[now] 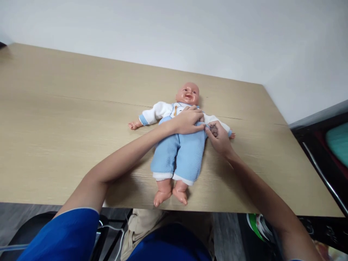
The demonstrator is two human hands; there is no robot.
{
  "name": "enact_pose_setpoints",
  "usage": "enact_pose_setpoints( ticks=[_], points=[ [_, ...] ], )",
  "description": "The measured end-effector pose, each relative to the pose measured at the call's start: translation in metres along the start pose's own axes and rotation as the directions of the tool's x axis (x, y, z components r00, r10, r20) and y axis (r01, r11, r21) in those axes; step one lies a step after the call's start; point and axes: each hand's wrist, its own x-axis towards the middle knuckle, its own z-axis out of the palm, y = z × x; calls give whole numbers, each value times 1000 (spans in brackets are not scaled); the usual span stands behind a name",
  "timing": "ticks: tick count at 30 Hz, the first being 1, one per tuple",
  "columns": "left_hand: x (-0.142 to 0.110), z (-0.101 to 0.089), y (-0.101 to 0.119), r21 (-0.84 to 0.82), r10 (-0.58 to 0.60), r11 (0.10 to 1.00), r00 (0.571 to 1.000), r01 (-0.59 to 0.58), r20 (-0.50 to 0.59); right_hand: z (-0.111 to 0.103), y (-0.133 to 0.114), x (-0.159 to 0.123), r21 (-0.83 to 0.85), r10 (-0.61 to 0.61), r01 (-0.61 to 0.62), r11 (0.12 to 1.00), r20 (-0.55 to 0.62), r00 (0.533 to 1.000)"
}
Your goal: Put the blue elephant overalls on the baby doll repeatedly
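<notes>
A baby doll lies on its back, with its head away from me and bare feet near the table's front edge. It wears a white long-sleeved top with blue cuffs and light blue pants with white hems. My left hand reaches across the doll's belly, thumb and fingers closed on the waistband at its right side in view. Right beside it, my right hand pinches the same edge of the waistband with curled fingers. Part of the waistband and the top's front are hidden under my hands.
The doll lies on a light wooden table with a seam across it, against a white wall. A dark-framed item with teal fabric stands at the right. Below the front edge are a black chair and a white cable.
</notes>
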Motion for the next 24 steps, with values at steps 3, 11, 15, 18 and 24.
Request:
enact_pose_setpoints(
  ticks=[3, 11, 15, 18, 24],
  points=[
    [3, 2, -2, -48, -44, 998, 998, 42, -33, -10, 2, -7, -351, -186, 137, 926, -111, 976],
    [10, 1, 6, -9, -22, 1000, 998, 22, -57, -57, 38, -19, -561, -228, 153, 813, -64, 972],
    [24, 0, 13, 65, -13, 998, 1000, 13, -2, -59, 33, -16, -483, -180, 101, 870, -120, 976],
    [33, 5, 16, 108, -46, 993, 997, 40, 56, -52, 10, -14, -424, -194, 85, 902, -223, 955],
    [23, 13, 12, 91, -68, 993, 996, 73, -53, -34, -13, -21, -169, -143, 95, 981, -301, 943]
  ],
)
